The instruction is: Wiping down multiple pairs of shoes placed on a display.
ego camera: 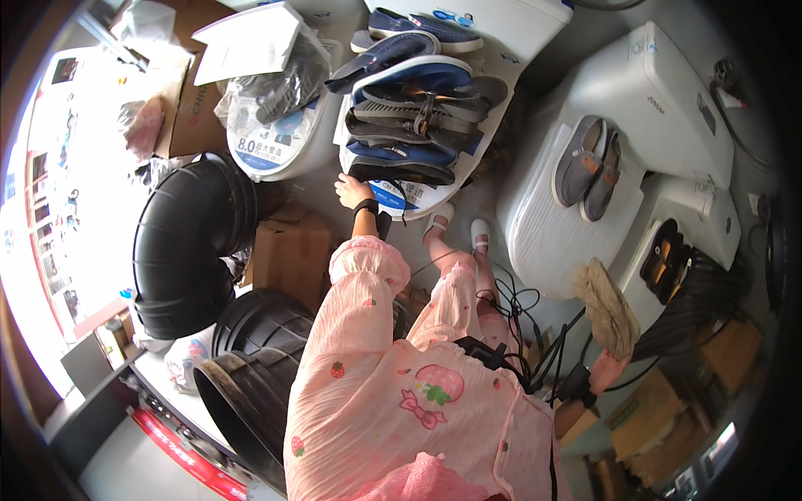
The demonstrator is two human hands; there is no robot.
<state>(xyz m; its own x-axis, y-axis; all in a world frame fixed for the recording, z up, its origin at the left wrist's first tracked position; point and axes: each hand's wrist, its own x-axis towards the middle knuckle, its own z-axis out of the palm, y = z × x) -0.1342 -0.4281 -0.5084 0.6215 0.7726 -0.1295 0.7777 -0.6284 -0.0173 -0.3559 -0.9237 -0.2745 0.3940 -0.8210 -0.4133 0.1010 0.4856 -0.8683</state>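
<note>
My left hand (353, 191) is at the near left end of a row of shoes, its fingers at the tip of a black shoe (401, 173); whether they grip it I cannot tell. The row stands on a toilet lid (401, 199) and holds dark sandals (416, 122) and blue slip-ons (391, 56). My right hand (609, 371), off to the right, is closed on a crumpled brown cloth (606, 310). Beyond the cloth, a pair of grey slip-on shoes (579, 163) rests on another toilet's white lid (539, 232).
Large black corrugated pipes (182, 250) and a cardboard box (291, 247) are at the left. Black cables (517, 307) hang near my legs. Plastic-wrapped items (282, 87) lie on a further toilet lid. Black shoes (665, 260) sit at the right.
</note>
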